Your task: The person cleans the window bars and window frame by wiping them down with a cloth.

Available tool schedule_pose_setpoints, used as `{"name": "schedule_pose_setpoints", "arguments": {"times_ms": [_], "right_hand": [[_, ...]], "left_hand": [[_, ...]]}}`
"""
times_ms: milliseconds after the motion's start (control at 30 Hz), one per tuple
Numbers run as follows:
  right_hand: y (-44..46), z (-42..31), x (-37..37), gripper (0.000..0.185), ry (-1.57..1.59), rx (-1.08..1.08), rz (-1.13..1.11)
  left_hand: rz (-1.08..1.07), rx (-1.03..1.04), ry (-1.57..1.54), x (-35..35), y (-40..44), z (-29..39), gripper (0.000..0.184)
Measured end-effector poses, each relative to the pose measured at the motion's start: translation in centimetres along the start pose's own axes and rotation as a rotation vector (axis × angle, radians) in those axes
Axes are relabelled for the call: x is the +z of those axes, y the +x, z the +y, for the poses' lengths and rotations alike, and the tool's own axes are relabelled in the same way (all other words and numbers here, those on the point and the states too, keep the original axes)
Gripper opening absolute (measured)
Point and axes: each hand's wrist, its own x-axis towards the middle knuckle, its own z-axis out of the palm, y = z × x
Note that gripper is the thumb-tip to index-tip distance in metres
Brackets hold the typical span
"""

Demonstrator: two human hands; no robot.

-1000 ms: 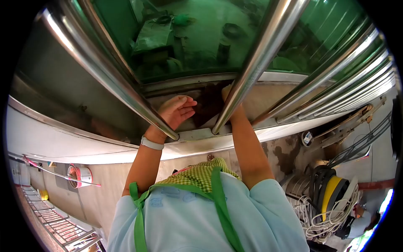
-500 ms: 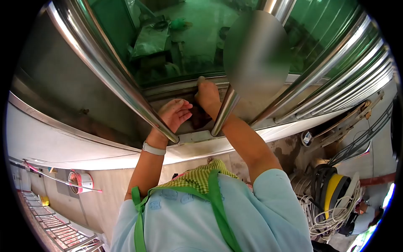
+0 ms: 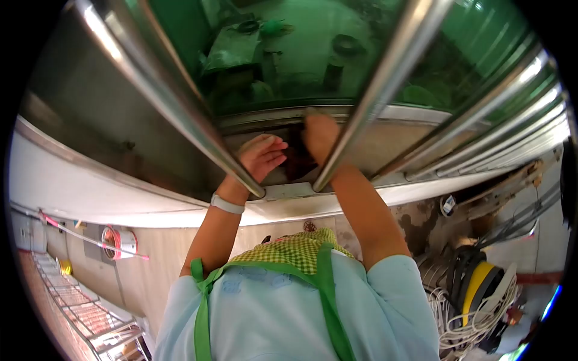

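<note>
Both my arms reach between upright metal bars (image 3: 385, 90) to the sill (image 3: 241, 139) below a green-tinted window (image 3: 307, 66). My right hand (image 3: 320, 137) is closed at the window's lower frame (image 3: 355, 112), partly behind one bar. A dark reddish-brown cloth (image 3: 298, 161) hangs from that hand onto the sill, its grip partly hidden. My left hand (image 3: 262, 157), with a pale band on its wrist, is held just left of the cloth. Its fingers are loosely bent and apart, with nothing in them.
More bars (image 3: 469, 114) run off to the right. On the floor at left stands a white bucket (image 3: 123, 242) beside a pink-and-white pole (image 3: 90, 240). Coiled pale cable (image 3: 469, 322) and a black-and-yellow item (image 3: 478, 283) lie at lower right, near a person's sleeve (image 3: 515, 334).
My right hand has slid rightward along the window frame with the dark cloth. My left hand has shifted slightly right too, and the view has moved a little.
</note>
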Motion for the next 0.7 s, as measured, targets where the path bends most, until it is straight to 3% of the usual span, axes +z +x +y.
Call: {"name": "schedule_pose_setpoints", "arguments": {"times_ms": [33,100,233,333,433,567,633,700], "right_hand": [[0.1,0.2,-0.2,0.015,-0.112,0.091,0.079],[-0.1,-0.1,-0.6,0.017,-0.301,-0.068,0.203],[1.7,-2.3,-2.2,0.02,-0.304,-0.04,-0.018],[1.9,-1.2,-2.1,0.02,-0.005,-0.197,0.067],[1.9,-2.5,-0.5,0.02,-0.007,-0.331,0.115],[3.1,-3.9,-0.6,0.014,-0.007,-0.396,0.079],[3.4,-3.7,0.4,0.014,0.108,-0.57,-0.05],[4.2,-5.4,2.4,0.015,0.122,-0.614,-0.028]], "left_hand": [[-0.007,0.005,0.001,0.0,-0.1,-0.1,0.013],[-0.003,0.036,-0.012,-0.1,-0.1,-0.1,0.013],[0.043,0.017,0.02,-0.4,-1.2,-0.4,0.015],[0.122,0.105,0.01,-0.8,-2.1,-1.2,0.015],[0.165,0.227,-0.033,-0.8,-2.9,-1.6,0.015],[0.191,0.237,-0.016,-1.3,-2.9,-2.0,0.015],[0.219,0.216,-0.027,-1.6,-2.7,-2.3,0.015],[0.236,0.231,-0.014,-1.3,-2.6,-2.2,0.015]]}}
